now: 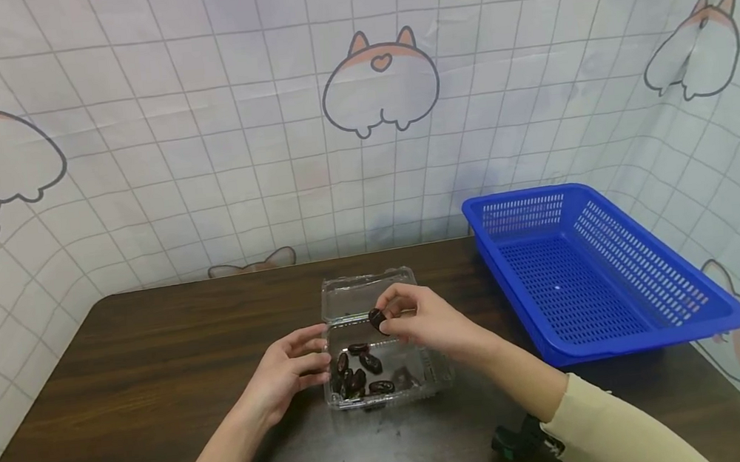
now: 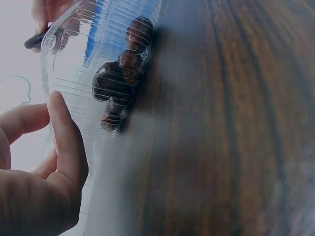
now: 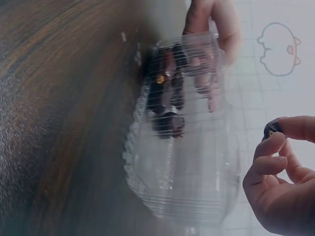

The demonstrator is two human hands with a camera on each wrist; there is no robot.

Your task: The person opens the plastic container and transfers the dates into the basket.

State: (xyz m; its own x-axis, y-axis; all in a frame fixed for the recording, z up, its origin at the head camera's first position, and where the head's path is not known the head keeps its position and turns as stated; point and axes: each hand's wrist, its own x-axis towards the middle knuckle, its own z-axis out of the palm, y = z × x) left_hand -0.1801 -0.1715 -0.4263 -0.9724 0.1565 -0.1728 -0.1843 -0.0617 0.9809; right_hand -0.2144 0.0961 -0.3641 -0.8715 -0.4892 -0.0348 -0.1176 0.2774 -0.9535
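A clear plastic clamshell box [image 1: 425, 385] stands on the table with its lid [image 1: 356, 295] folded back. Several dark, glossy dates [image 1: 371, 363] lie in it, mostly in its left half. Over the box, my right hand [image 1: 428, 322] pinches a single date [image 1: 376, 318] between thumb and fingers; the right wrist view shows this date [image 3: 272, 129] above the rim. My left hand [image 1: 283, 373] touches the box's left wall with spread, slightly bent fingers. The left wrist view has its fingertips right at the rim, with dates [image 2: 112, 81] visible through the plastic.
A blue plastic basket [image 1: 622, 344] with slotted walls stands at the table's right side. The dark wood-grain table [image 1: 154, 356] meets a white gridded wall cloth [image 1: 199, 128] at the back. Black wrist mounts [image 1: 524, 439] sit below both forearms.
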